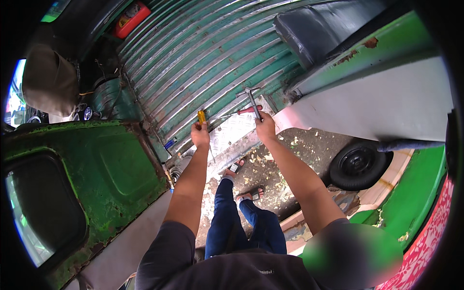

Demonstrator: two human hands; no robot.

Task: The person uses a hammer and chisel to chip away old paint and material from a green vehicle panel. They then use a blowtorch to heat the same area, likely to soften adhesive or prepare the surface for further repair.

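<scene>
My left hand (200, 135) is closed round a screwdriver with a yellow handle (201, 116); the handle's end sticks up above my fingers. In my right hand (265, 128) is a hammer (252, 100), gripped low on its grey handle with the narrow metal head pointing away from me. Behind the hammer, a screwdriver with a red handle (245, 110) lies across the edge of the ribbed floor, its thin shaft reaching toward my left hand. Both hands are over a silvery tread plate (226, 135) at the vehicle's door opening.
A ribbed green metal floor (208, 58) stretches ahead, with a red container (131, 19) far left and a dark padded seat (319, 31) far right. A rusty green door (111, 164) stands at left. A blue object (170, 143) lies near its hinge side; a wheel (361, 164) is at right.
</scene>
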